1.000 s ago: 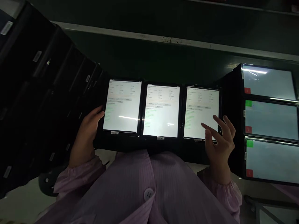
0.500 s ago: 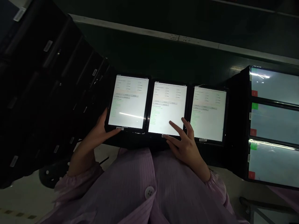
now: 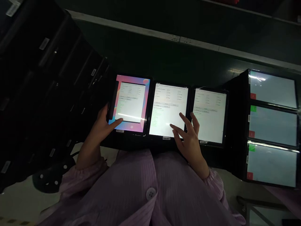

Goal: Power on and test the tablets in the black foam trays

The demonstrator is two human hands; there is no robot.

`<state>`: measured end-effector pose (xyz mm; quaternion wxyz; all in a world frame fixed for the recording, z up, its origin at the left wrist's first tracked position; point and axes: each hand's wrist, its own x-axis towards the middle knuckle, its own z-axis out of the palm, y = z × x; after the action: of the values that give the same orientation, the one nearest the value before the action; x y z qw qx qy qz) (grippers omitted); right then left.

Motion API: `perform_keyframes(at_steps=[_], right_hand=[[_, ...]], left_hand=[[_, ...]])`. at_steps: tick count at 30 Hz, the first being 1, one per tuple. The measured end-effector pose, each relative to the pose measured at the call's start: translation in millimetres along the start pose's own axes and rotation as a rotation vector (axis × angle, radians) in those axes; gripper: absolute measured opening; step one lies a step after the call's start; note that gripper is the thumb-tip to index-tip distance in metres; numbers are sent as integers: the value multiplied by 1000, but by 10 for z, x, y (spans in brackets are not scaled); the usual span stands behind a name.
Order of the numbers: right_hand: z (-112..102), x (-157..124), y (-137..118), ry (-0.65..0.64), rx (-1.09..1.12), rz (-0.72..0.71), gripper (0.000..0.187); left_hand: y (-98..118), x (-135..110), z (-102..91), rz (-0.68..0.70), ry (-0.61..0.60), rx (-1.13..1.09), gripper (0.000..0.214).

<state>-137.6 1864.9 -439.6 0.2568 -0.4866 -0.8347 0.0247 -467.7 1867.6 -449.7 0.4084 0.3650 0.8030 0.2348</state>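
Three lit tablets stand side by side in front of me. My left hand (image 3: 101, 125) holds the lower left corner of the left tablet (image 3: 131, 102), thumb on its screen, which shows a shrunken window on a pink and blue background. My right hand (image 3: 188, 138) hovers open with fingers spread over the lower right of the middle tablet (image 3: 168, 105), fingertips at or just above the glass. The right tablet (image 3: 210, 114) shows a white form and is untouched.
A dark rack of stacked black devices with small labels (image 3: 47, 78) fills the left. On the right a black stand (image 3: 237, 125) carries three lit pale screens (image 3: 272, 125) with red and green corner marks. A metal rail (image 3: 178, 39) runs across behind. A black wheeled base (image 3: 50, 177) sits lower left.
My right hand came from the right tablet to the middle one. My left thumb slid onto the left tablet's screen, whose white form shrank into a window on a colourful background.
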Motion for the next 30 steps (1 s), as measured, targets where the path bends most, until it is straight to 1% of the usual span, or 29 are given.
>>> perform_keyframes(at_steps=[2,4,6,8,10,14,17,19,20,22,25,27,29,30], right_hand=[[-18,20,2,-3,15,-22,24],[-55,39,9,-23,56,-87,22],[-95,49,13,-60,101,-168,18],[-116,50,12,-100,109,-210,18],[-101,50,1,-125,85,-197,20],[22,83,-58,-133,66,-132,28],[100,125,-89,-115,64,-109,28],[104,140,-65,-82,50,-104,26],[91,141,-37,-56,39,-95,24],[43,130,43,10,8,-69,21],[-31,102,162,110,-45,-29,20],[-54,85,204,156,-53,-21,20],[-56,73,211,171,-41,-13,19],[-52,70,206,169,-33,-9,18]], left_hand=[[-32,9,-1,16,14,-6,118],[-65,12,-12,42,22,-15,118],[-92,14,-28,42,22,-40,118],[-102,17,-39,26,16,-97,115],[-90,27,-36,31,42,-174,106],[-5,67,6,22,149,-289,84],[89,109,32,-15,165,-285,75],[151,130,37,-15,163,-262,74],[179,134,37,-21,158,-243,76],[224,124,39,-39,145,-156,87],[258,64,52,-43,106,11,114],[267,14,59,-23,80,58,129],[276,-23,52,-18,67,71,135],[281,-30,41,-26,63,73,133]])
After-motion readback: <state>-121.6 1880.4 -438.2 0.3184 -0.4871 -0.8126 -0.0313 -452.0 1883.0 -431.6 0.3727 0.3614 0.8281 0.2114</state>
